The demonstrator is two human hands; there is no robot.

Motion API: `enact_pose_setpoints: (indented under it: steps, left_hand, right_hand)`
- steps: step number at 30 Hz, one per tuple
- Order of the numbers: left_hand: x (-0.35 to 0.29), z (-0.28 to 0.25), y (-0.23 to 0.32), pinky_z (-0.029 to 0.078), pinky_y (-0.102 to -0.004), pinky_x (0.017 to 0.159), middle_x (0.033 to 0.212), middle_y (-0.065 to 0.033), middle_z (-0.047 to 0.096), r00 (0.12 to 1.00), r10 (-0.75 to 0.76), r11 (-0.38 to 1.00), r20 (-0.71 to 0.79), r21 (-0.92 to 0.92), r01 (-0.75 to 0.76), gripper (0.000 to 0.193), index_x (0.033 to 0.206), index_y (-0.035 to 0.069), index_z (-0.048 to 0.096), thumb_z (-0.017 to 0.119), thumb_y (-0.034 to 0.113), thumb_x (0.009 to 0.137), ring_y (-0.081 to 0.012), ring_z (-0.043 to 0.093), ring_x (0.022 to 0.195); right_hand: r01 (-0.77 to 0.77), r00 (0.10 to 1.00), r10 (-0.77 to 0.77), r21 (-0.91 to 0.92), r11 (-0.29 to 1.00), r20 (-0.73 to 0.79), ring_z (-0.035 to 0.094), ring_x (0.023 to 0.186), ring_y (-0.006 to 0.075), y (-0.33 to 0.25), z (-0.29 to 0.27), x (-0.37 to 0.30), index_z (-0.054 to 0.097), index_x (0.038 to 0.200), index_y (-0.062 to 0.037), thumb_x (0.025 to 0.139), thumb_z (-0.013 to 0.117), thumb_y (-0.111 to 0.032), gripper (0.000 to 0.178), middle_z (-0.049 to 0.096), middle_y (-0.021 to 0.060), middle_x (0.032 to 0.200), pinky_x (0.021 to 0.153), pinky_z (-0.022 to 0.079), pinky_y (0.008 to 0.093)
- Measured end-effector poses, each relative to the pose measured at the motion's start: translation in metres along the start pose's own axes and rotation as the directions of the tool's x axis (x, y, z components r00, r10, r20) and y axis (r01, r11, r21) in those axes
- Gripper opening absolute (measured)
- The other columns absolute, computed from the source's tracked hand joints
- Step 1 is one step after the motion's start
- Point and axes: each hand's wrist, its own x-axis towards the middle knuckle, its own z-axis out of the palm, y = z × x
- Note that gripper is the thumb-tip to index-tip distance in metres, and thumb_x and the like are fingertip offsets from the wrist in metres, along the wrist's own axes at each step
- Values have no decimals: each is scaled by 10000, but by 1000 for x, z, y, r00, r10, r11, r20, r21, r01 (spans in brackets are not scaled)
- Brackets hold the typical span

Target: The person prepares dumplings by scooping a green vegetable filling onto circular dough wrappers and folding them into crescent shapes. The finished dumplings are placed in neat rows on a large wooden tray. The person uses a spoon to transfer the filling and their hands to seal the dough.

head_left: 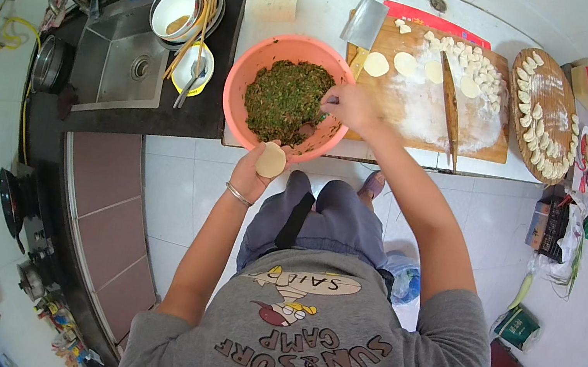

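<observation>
My left hand (252,174) holds a round dough wrapper (271,161) at the near rim of a pink basin (234,94). Green chopped filling (282,95) fills much of that basin. Over its right side, my right hand (354,108) is closed on the dark handle of a spoon (307,129), whose head appears to rest in the filling. To the right, a floured wooden board (402,108) carries several flat wrappers (405,64), a tapered rolling pin (450,101) and many small dough pieces (480,63). A cleaver (366,25) lies across the board's left edge.
A round tray (558,112) at the far right bears rows of shaped dumplings (535,132). Left of the basin are stacked bowls (175,9) with chopsticks, a yellow-rimmed bowl (206,62) and a metal sink (113,73). Bags and boxes crowd the right wall.
</observation>
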Motion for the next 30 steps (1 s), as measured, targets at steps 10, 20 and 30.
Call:
enact_pose_setpoints:
  steps: [10,20,30]
  left_hand:
    - [9,-15,16,495,-416,920,1187,-219,554,998,52,998,-20,-21,-52,370,1193,-29,457,391,266,980,-322,576,1061]
    - [17,2,13,498,-414,919,1161,-217,564,999,42,997,-17,-57,-43,355,1182,-34,461,405,249,976,-319,583,1046]
    - [24,4,15,510,-399,895,1146,-216,580,995,95,995,-14,5,-95,345,1173,-27,466,401,248,976,-307,587,1044]
  right_hand:
    - [269,847,-293,-117,956,-444,614,777,285,-4,11,-36,672,915,-27,793,619,-97,151,631,109,838,684,501,377]
    - [347,826,-473,-385,856,-307,579,745,255,16,41,-47,586,794,-43,649,626,-77,155,551,87,758,686,491,352]
    - [316,912,-323,-71,946,-252,621,727,260,10,50,-73,629,832,-28,751,607,-69,93,619,111,785,655,504,342]
